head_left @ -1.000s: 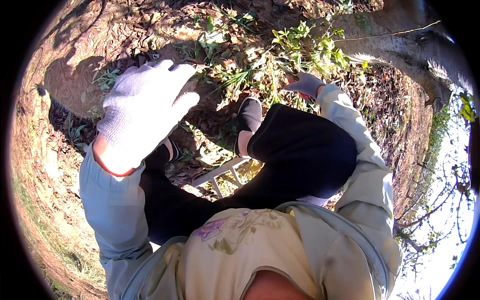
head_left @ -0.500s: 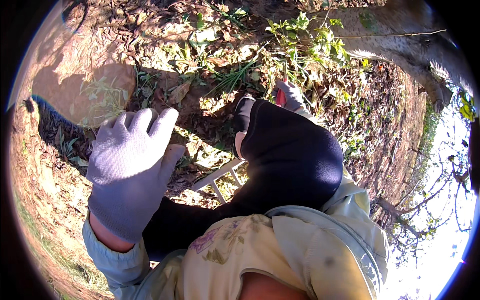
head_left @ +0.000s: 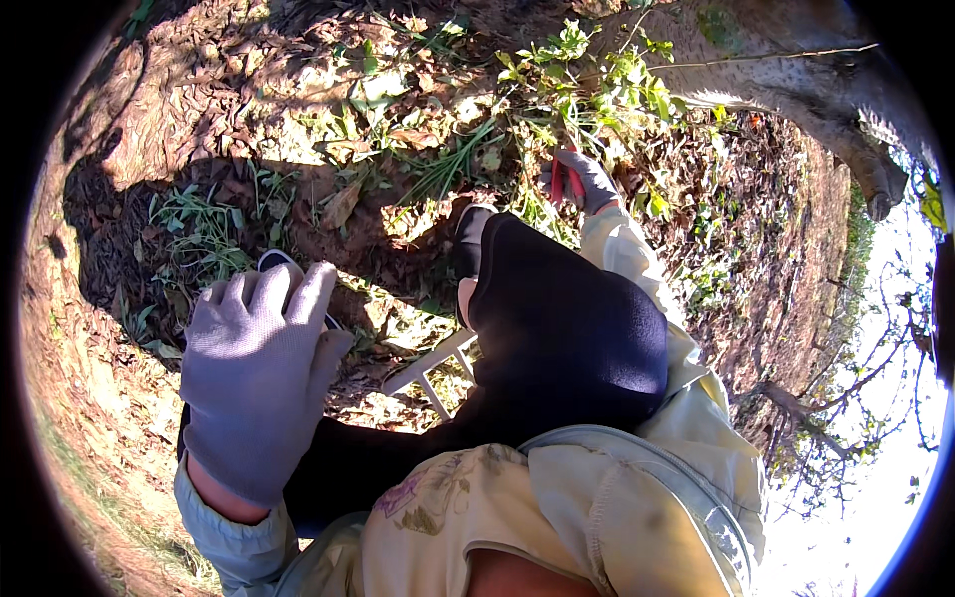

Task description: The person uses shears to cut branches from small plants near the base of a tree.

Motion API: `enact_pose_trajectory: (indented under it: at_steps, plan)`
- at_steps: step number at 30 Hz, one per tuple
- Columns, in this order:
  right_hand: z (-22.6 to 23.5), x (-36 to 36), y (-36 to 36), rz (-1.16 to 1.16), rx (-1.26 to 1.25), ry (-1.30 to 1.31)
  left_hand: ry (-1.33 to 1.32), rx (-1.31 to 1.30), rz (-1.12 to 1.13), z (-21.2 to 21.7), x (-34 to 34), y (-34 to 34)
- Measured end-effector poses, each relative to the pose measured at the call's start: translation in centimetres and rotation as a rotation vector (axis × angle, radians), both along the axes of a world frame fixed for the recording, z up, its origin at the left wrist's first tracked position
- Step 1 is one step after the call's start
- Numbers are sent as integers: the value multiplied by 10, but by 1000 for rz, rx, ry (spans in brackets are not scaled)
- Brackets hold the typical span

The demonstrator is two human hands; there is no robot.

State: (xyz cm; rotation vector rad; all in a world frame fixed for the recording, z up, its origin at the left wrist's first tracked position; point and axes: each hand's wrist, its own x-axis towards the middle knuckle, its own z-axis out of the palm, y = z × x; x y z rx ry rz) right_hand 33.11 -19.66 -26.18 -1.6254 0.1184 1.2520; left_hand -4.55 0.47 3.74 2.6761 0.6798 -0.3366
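Observation:
My left hand [head_left: 254,383], in a grey knit glove, is raised over my left leg. Its fingers stretch out and nothing is in them. Beyond its fingertips lies a loose clump of green weeds [head_left: 204,231] on shaded ground. Past my bent right knee, my right hand [head_left: 595,181], also gloved in grey, is closed around red-handled pruning shears [head_left: 558,183]. Both handles show, spread apart; the blades are hard to make out among grass and leaves. A leafy green shoot [head_left: 577,65] rises just beyond that hand.
A thick pale tree trunk [head_left: 766,60] runs across the upper right, with a thin twig in front. My dark-clad right knee [head_left: 587,318] stands between my hands. Beside it is a grey metal frame [head_left: 430,366]. Dry leaves and grass tufts [head_left: 453,164] cover the ground.
The pale, wispy weeds near my left hand now lie lower, on the shaded ground. My left hand has dropped slightly. The red handles beside my right hand now show spread, and more of my right sleeve is visible.

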Motion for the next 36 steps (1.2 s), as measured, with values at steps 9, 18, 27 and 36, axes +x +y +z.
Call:
enact_pose_trajectory:
  at_steps: [9, 18, 27, 36]
  plan:
    - [2, 6, -1, 30, 21, 46, -38, -17, -52, -10, 14, 3]
    - [-2, 17, 7, 601, -581, -1078, 17, -104, -46, -13, 20, 6]
    - [-19, 6, 6, 664, -743, -1379, 52, -82, -63, -13, 26, 4]
    - [-12, 18, 17, 869, -817, -1635, 68, -88, -73, -13, 28, 3]
